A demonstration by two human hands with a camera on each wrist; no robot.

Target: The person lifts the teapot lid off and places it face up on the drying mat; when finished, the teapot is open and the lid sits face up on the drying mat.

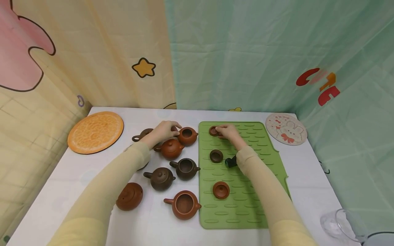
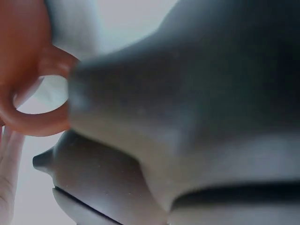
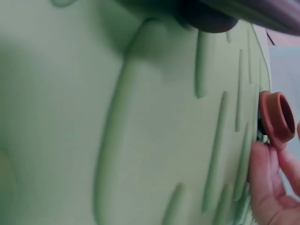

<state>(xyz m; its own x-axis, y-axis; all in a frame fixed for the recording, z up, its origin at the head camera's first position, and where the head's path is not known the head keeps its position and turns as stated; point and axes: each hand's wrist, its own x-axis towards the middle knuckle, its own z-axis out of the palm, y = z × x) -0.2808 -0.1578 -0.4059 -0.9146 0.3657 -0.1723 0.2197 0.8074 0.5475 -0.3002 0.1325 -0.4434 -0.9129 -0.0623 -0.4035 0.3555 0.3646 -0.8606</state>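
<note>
In the head view, teapots crowd the left of the white desk (image 1: 138, 232), while a green mat (image 1: 243, 218) lies to their right. The left hand (image 1: 164, 130) is narrow, thumb and finger pinching an open red teapot (image 1: 188, 137) on its handle side, probably to steady it. That pot stands upright, mouth up, with its spout towards the mat. The right hand (image 1: 228, 131) is narrow too, pinching the red lid (image 1: 213, 131) by its edge over the far end of the mat, a hold that likely suits so small and round a thing.

A dark lid (image 1: 216, 156) and a nearer lid (image 1: 221, 190) lie on the mat, forming a rough column with the held one. An open dark teapot (image 1: 185, 168) and an open reddish teapot (image 1: 184, 205) stand just beside the mat, so each lid seems placed roughly level with an uncovered pot. The lidded pots sit further left.

In the left wrist view, a large blurred dark shape fills much of the picture; only part of the hand shows at the edge, so its grip cannot be told from here.

In the right wrist view, thumb and fingers meet at the held lid's lower edge, leaving its raised inner ring untouched. The lid is tilted towards the hand.
</note>
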